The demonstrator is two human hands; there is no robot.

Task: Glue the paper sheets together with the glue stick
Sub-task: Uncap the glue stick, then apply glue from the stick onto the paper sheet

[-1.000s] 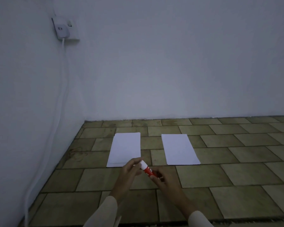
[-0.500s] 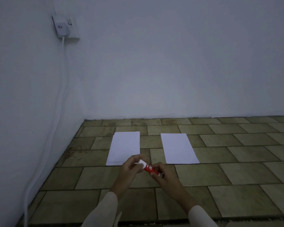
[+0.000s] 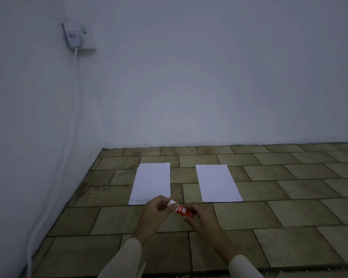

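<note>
Two paper sheets [image 3: 151, 182] [image 3: 217, 182] lie unglued; our left hand [image 3: 156, 211] grips the cap [image 3: 172, 204], right hand [image 3: 197, 216] holds the glue stick [image 3: 184, 211].

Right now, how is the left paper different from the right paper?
The left paper lies nearer the side wall; the right paper lies farther out on the floor. The left hand covers the left paper's near corner; the right paper shows whole. The left paper looks like several offset sheets; the right paper's edges look neater. Both are white and flat.

1 head view — forward and down onto tiled floor [image 3: 249, 213].
</note>
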